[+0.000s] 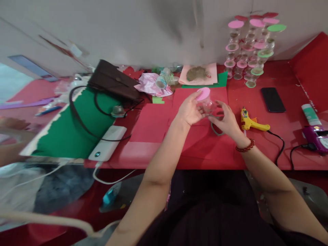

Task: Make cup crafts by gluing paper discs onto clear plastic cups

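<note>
A clear plastic cup piece with a round pink disc on its upper end is held above the red sheets. My left hand grips it from the left, fingers around its side and under the disc. My right hand is at the right of the cup, fingers spread and curved, fingertips close to its lower end; whether they touch it is unclear. A thin ring-like shape shows just below the right hand. The yellow glue gun lies right of my right hand.
Stacked hourglass-like cups with pink and green discs stand at the back right. A phone, glue stick, brown bag, white power bank and sand on paper lie around. Another person's arm shows at the far left.
</note>
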Motion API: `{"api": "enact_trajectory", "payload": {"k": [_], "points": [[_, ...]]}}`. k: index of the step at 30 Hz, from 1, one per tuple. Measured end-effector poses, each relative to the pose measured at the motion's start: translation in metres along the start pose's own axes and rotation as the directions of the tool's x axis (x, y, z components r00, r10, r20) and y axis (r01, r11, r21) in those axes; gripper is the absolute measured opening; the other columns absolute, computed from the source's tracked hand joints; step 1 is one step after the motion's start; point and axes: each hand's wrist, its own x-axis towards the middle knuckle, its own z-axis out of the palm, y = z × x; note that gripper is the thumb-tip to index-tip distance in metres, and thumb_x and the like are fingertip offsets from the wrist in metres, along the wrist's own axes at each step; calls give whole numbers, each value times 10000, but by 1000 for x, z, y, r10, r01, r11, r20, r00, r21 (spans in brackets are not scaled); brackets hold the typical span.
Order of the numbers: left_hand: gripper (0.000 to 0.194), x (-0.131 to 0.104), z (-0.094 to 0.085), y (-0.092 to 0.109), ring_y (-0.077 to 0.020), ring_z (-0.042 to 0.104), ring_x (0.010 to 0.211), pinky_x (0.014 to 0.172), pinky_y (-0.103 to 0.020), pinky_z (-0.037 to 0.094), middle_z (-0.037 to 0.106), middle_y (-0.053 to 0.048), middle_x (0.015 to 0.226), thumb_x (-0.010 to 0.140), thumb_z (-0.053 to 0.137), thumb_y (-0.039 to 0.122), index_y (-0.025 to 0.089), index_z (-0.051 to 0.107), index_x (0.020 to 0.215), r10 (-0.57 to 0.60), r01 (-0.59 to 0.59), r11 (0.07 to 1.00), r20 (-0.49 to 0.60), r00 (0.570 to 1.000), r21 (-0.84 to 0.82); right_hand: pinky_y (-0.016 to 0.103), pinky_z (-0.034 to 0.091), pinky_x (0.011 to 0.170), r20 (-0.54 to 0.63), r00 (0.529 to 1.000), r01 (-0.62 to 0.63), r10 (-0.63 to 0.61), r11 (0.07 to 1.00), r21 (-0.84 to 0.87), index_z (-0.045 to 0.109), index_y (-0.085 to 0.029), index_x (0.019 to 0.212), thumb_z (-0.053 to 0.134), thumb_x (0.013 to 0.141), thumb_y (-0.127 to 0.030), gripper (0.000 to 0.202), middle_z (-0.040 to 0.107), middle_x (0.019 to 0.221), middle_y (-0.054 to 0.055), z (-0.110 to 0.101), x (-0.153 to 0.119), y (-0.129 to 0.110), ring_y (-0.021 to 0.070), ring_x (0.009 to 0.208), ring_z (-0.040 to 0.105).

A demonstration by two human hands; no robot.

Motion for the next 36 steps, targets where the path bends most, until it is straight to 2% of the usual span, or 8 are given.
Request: {"api": "enact_trajectory", "payload": {"k": [5, 8, 12, 15, 20, 23, 29, 36], "points": [[451, 11, 22, -16, -209, 725, 741, 665, -325, 569, 751, -52, 789, 886, 691, 575, 199, 742, 1131, 65, -64, 998, 51, 997, -15, 388, 607, 995, 32, 992, -127, 126, 887, 444, 428, -269, 1561, 813, 817, -392, 846, 668, 1422, 134, 5, 3, 3, 237, 1217, 682], [534, 15, 24, -28, -231, 742, 800, 705, -354, 584, 750, -58, 798, 861, 675, 654, 205, 736, 1143, 102, -101, 995, 98, 990, -22, 374, 601, 981, -42, 983, -124, 178, 818, 562, 565, -251, 1398, 786, 841, -392, 615, 719, 1296, 116, 8, 6, 6, 213, 1145, 702], [508, 17, 24, -43, -287, 750, 1002, 847, -413, 594, 768, -94, 905, 858, 698, 639, 202, 725, 1116, 78, -77, 997, 67, 995, -21, 336, 579, 922, -115, 973, -95, 198, 807, 583, 680, -234, 985, 753, 867, -457, 263, 735, 1053, 56, 6, 11, 12, 180, 1001, 685], [484, 16, 23, -49, -287, 737, 1056, 900, -402, 573, 767, -103, 954, 837, 774, 583, 199, 711, 1123, 91, -91, 996, 5, 996, -4, 307, 556, 833, -107, 964, -126, 244, 771, 625, 661, -239, 884, 763, 851, -539, 319, 699, 946, 27, 4, 13, 15, 161, 906, 651], [508, 8, 25, -45, -206, 728, 1036, 866, -305, 533, 782, -18, 1069, 792, 867, 389, 288, 677, 1252, 299, -295, 954, -85, 951, 53, 282, 490, 697, -47, 942, -235, 332, 754, 614, 668, -216, 808, 774, 787, -711, 507, 665, 813, 22, 6, 13, 17, 141, 735, 580], [530, 5, 23, -40, -217, 733, 1050, 897, -329, 541, 790, -28, 1055, 810, 846, 399, 282, 672, 1298, 230, -229, 973, -53, 972, 25, 276, 434, 616, -63, 939, -252, 339, 799, 546, 652, -209, 749, 723, 820, -754, 554, 627, 728, 21, 6, 12, 19, 139, 666, 533], [436, 7, 21, -36, -243, 757, 1041, 939, -367, 583, 786, -50, 992, 886, 747, 489, 252, 699, 1248, 145, -158, 980, -112, 983, -117, 251, 476, 650, -110, 951, -171, 288, 791, 587, 731, -216, 912, 800, 789, -636, 443, 709, 888, 16, 4, 9, 13, 122, 745, 585], [480, 5, 29, -46, -239, 749, 1036, 920, -363, 586, 767, -57, 1093, 870, 787, 521, 276, 691, 1271, 217, -211, 975, -94, 972, 76, 317, 594, 724, -125, 956, -137, 266, 778, 613, 796, -244, 1010, 820, 777, -629, 450, 796, 1010, 36, 8, 12, 23, 174, 822, 709]]}}
